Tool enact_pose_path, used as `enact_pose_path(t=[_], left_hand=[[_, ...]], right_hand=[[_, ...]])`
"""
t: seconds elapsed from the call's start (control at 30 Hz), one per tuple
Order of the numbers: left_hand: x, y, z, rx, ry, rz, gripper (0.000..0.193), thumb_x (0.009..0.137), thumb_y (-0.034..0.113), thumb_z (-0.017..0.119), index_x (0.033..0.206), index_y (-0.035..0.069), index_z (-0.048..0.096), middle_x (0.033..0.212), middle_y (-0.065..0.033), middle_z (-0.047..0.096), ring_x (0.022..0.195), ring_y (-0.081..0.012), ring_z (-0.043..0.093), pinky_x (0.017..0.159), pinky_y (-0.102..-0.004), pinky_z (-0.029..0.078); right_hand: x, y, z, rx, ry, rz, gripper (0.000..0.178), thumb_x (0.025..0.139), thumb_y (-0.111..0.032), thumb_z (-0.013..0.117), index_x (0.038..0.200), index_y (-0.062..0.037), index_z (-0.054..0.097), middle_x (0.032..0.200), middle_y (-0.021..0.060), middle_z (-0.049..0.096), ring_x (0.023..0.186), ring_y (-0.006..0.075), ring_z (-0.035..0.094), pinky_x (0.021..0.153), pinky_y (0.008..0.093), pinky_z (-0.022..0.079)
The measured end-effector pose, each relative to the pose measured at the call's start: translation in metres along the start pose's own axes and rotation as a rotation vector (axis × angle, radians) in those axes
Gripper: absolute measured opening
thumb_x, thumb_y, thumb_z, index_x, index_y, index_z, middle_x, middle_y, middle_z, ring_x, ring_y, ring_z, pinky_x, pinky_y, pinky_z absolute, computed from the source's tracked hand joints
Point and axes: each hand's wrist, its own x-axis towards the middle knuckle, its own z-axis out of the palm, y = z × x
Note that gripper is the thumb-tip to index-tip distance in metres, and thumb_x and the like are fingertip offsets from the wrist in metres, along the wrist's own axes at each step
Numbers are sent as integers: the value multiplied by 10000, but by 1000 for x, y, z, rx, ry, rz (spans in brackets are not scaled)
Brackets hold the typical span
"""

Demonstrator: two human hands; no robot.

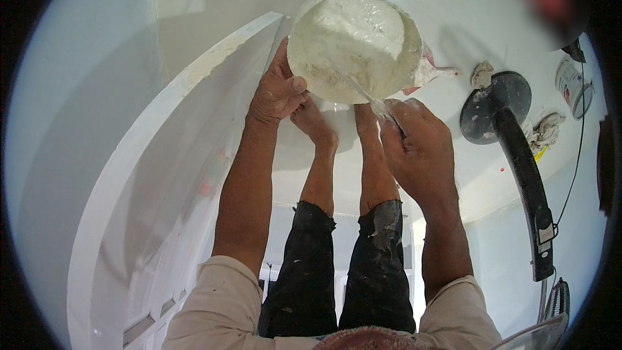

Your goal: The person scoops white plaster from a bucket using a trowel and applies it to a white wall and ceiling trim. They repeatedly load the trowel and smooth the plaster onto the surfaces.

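A round bucket (353, 42) full of thick white paste sits on the glossy white floor in front of my bare feet (315, 124). My left hand (278, 91) grips the bucket's near-left rim. My right hand (418, 149) is closed round the handle of a thin metal scraper (364, 91), whose blade reaches into the paste at the bucket's near edge. Both hands are smeared with white. My dark, paste-spattered trouser legs stand between my forearms.
A black long-handled sander with a round head (495, 107) lies on the floor to the right. Crumpled rags (545, 131) and a small tin (570, 84) are beside it. A pink-handled tool (433, 71) lies behind the bucket. A white wall edge (194, 78) runs along the left.
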Motion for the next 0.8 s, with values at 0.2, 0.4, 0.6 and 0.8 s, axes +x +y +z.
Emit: enact_pose_path(t=[0.2,0.4,0.6,0.8], left_hand=[[3,12,25,64,-43,45,989,753,59,905,1592,65,380,1497,-116,557,1431,-263,532,1215,-451,462],[2,17,33,101,-29,61,999,740,95,927,1581,48,388,1489,-126,569,1432,-268,534,1229,-468,444],[4,14,43,129,-4,115,996,732,100,934,1574,53,402,1482,-127,583,1430,-266,542,1222,-461,452],[3,16,43,68,-26,86,995,719,73,929,1573,65,417,1482,-110,584,1425,-263,543,1226,-452,442]], right_hand=[[5,6,-5,-10,-104,-4,218,924,-127,699,1087,12,735,991,217,736,909,401,736,831,492,587],[0,10,-10,258,33,-18,227,941,-113,715,1112,30,753,1017,252,755,898,385,767,793,450,607],[2,11,7,313,45,-32,232,946,-83,709,1133,47,754,998,254,763,878,357,781,780,433,612],[0,13,-5,352,14,70,264,972,-30,705,1212,76,739,1039,222,782,867,236,760,774,369,615]])
